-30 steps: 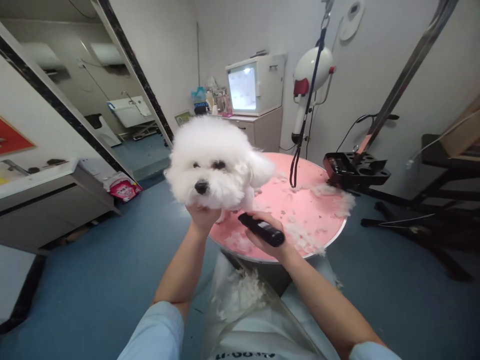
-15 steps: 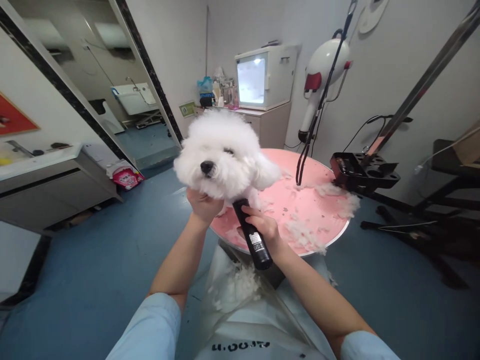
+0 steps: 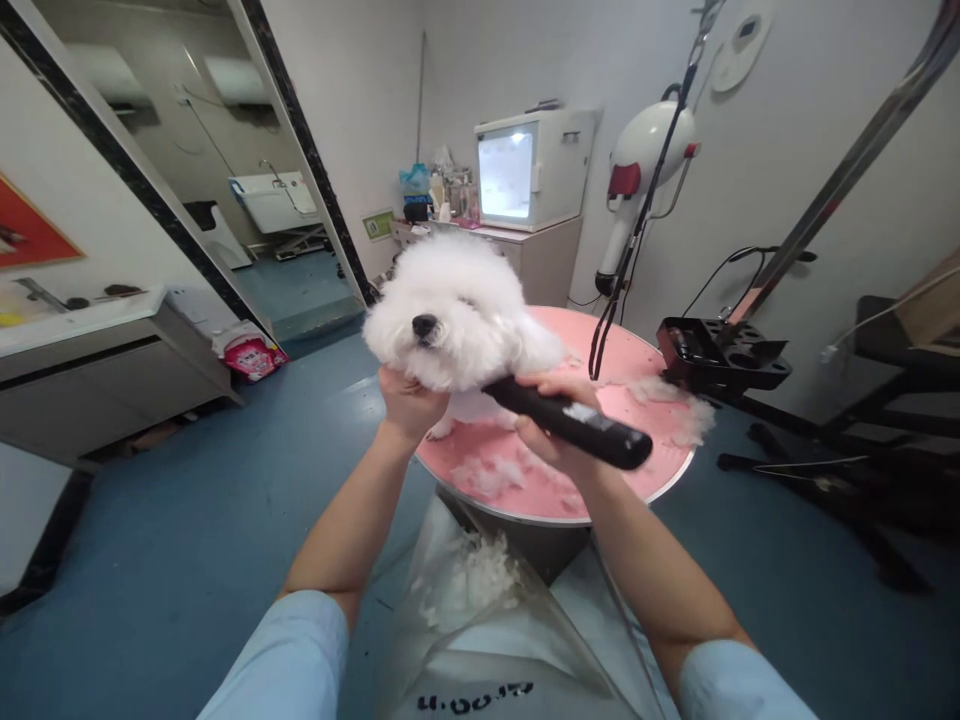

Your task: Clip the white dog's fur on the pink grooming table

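A fluffy white dog (image 3: 461, 300) is on a round pink grooming table (image 3: 540, 490), its black nose facing me and tilted a little to the left. My left hand (image 3: 412, 400) is closed under its chin and muzzle; the fingertips are hidden in the fur. Black hair clippers (image 3: 574, 420) lie in my right hand (image 3: 559, 440), thumb on top and fingers around the body. Their front end meets the fur below the dog's cheek, where the blade is hidden. The rear end points right, towards me.
Cut white fur (image 3: 487, 475) lies on the table and on my clear apron (image 3: 480, 580). A black leash loop (image 3: 600, 340) hangs over the table. At the right stands a black tool tray (image 3: 720, 350) on a metal pole. Behind are a dryer (image 3: 649, 150) and a lit cabinet (image 3: 562, 165).
My right hand has swung the clippers from pointing down towards me to nearly sideways, rear end to the right. The dog's head has shifted slightly right and down in view.
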Demonstrator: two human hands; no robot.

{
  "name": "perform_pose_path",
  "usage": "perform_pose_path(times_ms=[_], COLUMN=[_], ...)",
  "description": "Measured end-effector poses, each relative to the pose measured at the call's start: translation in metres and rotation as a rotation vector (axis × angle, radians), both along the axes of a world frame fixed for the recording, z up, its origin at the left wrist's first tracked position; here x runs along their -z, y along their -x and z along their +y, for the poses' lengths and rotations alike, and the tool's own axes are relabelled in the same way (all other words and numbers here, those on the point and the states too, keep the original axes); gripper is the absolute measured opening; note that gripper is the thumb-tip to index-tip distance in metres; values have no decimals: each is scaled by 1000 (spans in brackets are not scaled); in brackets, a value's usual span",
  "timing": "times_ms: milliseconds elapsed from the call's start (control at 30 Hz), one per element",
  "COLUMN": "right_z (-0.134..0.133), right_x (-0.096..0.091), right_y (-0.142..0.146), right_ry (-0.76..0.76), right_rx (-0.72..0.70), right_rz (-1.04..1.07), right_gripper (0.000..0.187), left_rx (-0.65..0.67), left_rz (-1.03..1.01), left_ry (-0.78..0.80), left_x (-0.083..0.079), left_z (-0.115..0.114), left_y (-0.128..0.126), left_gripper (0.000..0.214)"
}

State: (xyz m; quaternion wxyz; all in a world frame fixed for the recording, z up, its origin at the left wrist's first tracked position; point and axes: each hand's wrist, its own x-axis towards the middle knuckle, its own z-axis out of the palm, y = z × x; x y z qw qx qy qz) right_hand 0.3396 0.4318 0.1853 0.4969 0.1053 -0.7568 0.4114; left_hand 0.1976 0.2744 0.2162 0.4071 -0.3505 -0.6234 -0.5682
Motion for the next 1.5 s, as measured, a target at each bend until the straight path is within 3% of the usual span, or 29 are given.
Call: perform_pose_path(times_ms=[100, 233, 400, 467, 600, 767, 900, 1033, 1200, 1333, 1500], right_z=[13, 21, 20, 18, 15, 14, 13, 13, 19, 25, 30], right_x=[-20, -4, -10, -13, 12, 51, 52, 50, 60, 71, 80], right_y=[14, 12, -2, -1, 4, -3, -8, -7, -6, -14, -2], right_ry=[-91, -134, -26, -49, -137, -210, -311, -315, -381, -318, -310], right_rx=[-78, -58, -65, -51, -18, -17, 6, -33, -12, -49, -83], right_rz=[-188, -334, -146, -82, -94, -45, -51, 4, -3, -17, -65], right_gripper=[28, 25, 25, 28, 32, 31, 24, 25, 22, 25, 22], left_rx=[2, -16, 8, 16, 33, -47, -47, -104, -32, -80, -56], left_rz=[155, 107, 88, 133, 178, 148, 151, 93, 167, 180, 207], left_ry=[-51, -43, -28, -59, -98, -71, -47, -60, -82, -62, -73], left_x=[-3, -4, -2, -3, -4, -3, -1, 3, 3, 4, 9], left_z=[3, 6, 8, 9, 11, 11, 9, 7, 7, 6, 2], left_y=[-1, -1, -3, -3, -3, -2, -1, 0, -2, -4, -4], left_gripper=[41, 40, 35, 35, 37, 35, 36, 41, 29, 33, 21])
